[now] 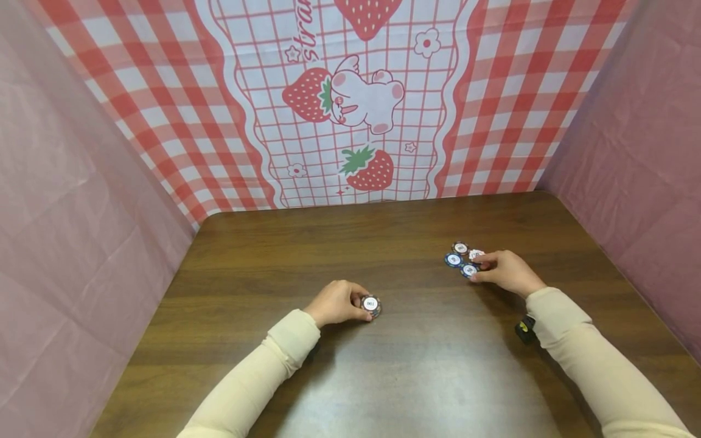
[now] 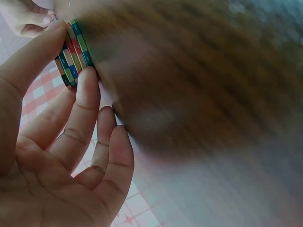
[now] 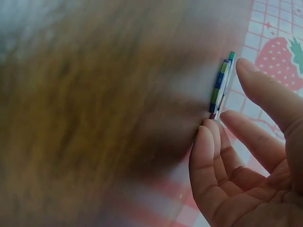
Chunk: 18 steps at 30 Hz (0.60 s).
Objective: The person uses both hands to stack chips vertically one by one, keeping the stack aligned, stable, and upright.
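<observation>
A small stack of several poker chips [image 1: 371,305] stands on the table, its top chip white-centred and marked 100. My left hand [image 1: 341,302] pinches this stack from the left side. Edges striped in green, red, yellow and blue show on the chips [image 2: 75,54] in the left wrist view, between thumb and fingers. To the right, my right hand [image 1: 509,272] reaches beside a loose cluster: a dark reddish chip [image 1: 460,248], two blue chips [image 1: 453,260] and a whitish chip [image 1: 475,254] partly hidden by the fingertips. In the right wrist view, the thumb stands apart from the chips [image 3: 218,87].
The brown wooden table [image 1: 263,249] lies under both hands. A strawberry-printed checked cloth [image 1: 339,97] hangs behind it, with pink cloth at the left [image 1: 71,231] and right sides. A dark device [image 1: 526,329] sits at the right wrist.
</observation>
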Tool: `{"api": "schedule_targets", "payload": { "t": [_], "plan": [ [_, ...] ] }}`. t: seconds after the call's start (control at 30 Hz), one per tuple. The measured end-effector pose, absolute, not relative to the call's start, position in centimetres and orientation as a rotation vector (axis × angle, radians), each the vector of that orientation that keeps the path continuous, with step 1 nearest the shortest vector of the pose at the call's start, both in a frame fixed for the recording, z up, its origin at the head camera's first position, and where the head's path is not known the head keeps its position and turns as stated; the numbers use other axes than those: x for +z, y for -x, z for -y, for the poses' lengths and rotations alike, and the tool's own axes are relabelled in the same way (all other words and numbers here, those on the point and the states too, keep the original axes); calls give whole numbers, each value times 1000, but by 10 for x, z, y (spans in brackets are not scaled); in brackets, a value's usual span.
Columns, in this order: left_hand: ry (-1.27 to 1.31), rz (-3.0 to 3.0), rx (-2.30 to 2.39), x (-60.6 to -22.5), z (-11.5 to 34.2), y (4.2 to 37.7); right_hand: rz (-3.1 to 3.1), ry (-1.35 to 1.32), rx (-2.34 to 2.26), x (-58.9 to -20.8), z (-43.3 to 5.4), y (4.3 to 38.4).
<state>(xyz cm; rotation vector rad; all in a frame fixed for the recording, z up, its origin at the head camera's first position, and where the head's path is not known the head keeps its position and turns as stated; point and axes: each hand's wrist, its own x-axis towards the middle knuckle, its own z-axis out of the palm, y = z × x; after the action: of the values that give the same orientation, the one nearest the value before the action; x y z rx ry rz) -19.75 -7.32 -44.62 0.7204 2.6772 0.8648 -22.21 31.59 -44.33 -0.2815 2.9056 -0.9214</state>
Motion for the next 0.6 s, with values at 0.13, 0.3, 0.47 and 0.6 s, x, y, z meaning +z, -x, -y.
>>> {"api": "schedule_targets", "payload": {
  "t": [0.13, 0.3, 0.47, 0.6],
  "plan": [
    [-720, -2680, 859, -446, 73, 197, -2910, 313, -895, -443, -314, 224],
    [-723, -2682, 858, -446, 73, 197, -2926, 359, -858, -442, -311, 226],
    [-721, -2680, 859, -445, 73, 197, -2937, 380, -830, -442, -310, 229],
    [-721, -2678, 861, -446, 73, 197, -2944, 372, -809, -443, -310, 230]
  ]
}}
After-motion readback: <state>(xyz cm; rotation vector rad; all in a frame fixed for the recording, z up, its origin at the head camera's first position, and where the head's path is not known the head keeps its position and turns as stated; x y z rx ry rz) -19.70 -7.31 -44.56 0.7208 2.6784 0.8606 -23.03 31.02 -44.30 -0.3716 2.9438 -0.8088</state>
